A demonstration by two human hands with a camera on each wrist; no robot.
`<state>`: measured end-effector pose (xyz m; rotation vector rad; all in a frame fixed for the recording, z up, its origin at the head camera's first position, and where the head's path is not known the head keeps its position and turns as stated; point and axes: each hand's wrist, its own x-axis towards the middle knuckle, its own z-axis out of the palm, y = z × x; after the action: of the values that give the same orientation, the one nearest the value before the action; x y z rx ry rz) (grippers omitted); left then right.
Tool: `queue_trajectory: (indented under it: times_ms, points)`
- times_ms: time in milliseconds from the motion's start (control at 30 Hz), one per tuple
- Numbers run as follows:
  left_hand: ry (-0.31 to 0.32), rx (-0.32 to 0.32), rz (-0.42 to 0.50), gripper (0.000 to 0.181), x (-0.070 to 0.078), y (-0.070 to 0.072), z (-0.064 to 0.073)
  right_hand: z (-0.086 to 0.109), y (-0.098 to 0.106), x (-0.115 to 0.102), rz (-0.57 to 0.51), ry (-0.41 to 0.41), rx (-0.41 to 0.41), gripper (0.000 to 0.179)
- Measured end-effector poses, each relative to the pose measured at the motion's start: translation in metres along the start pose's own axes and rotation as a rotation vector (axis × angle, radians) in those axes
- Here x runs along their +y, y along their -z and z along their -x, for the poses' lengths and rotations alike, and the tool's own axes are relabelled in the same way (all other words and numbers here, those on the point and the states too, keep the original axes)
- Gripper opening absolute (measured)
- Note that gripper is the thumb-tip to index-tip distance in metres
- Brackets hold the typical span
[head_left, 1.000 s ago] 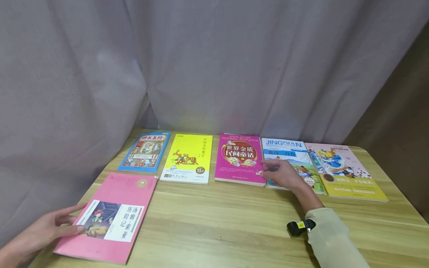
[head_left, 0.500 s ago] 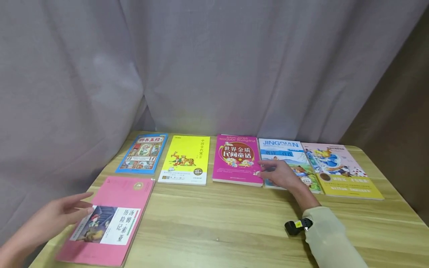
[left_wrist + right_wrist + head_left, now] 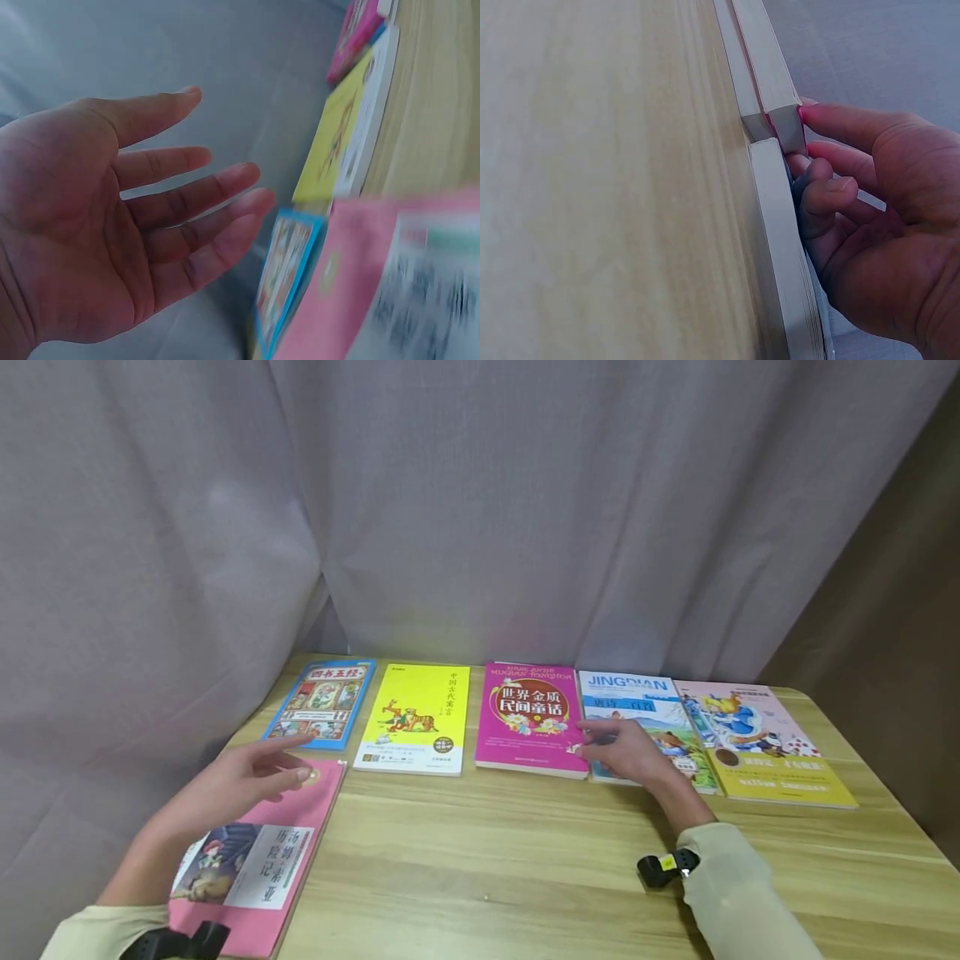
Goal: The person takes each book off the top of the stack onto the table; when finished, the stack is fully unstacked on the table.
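My left hand [image 3: 236, 781] hovers over the upper part of a pink book [image 3: 221, 927], fingers spread and nothing in them. The left wrist view shows its palm apart from the blurred pink book [image 3: 315, 315]. At the lower right edge of a magenta book [image 3: 510, 747], the fingertips of my right hand [image 3: 637, 752] touch the cover's edge. In the right wrist view, the thumb side meets the magenta book's corner [image 3: 787, 124], while the loosely bent other fingers rest by the light-blue book [image 3: 784, 240]. That light-blue book [image 3: 618, 685] lies partly under my right hand.
A small blue-bordered book [image 3: 322, 693] and a yellow book [image 3: 420, 693] lie left along the back of the wooden table [image 3: 480, 860]. A pink-and-yellow book [image 3: 780, 768] lies at the right. A grey curtain [image 3: 465, 510] hangs behind.
My left hand has lifted off the pink book and moved forward and right, toward the small blue-bordered book. My right hand keeps its place at the magenta book's edge.
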<state>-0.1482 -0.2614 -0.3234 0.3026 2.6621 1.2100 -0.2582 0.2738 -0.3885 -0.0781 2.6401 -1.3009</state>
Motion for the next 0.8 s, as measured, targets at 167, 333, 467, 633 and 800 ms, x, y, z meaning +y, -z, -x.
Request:
queue_trajectory:
  times_ms: [167, 333, 467, 633, 800]
  points:
    - [-0.045, -0.047, 0.06, 0.063, 0.017, -0.022, -0.032, 0.0, -0.001, 0.0, 0.012, -0.034, -0.004, 0.062]
    - [-0.073, -0.106, 0.133, 0.061, 0.026, -0.046, -0.065, 0.001, 0.0, 0.001, 0.018, -0.046, 0.0, 0.063]
    - [-0.097, -0.147, 0.155, 0.058, 0.034, -0.065, -0.089, 0.001, 0.0, 0.002, 0.02, -0.042, -0.002, 0.063]
    - [-0.118, -0.135, 0.168, 0.055, 0.049, -0.087, -0.114, 0.002, 0.001, 0.001, 0.014, -0.035, 0.004, 0.062]
    - [-0.054, -0.131, 0.198, 0.06, 0.06, -0.104, -0.133, 0.002, 0.001, 0.0, -0.005, -0.016, 0.006, 0.061]
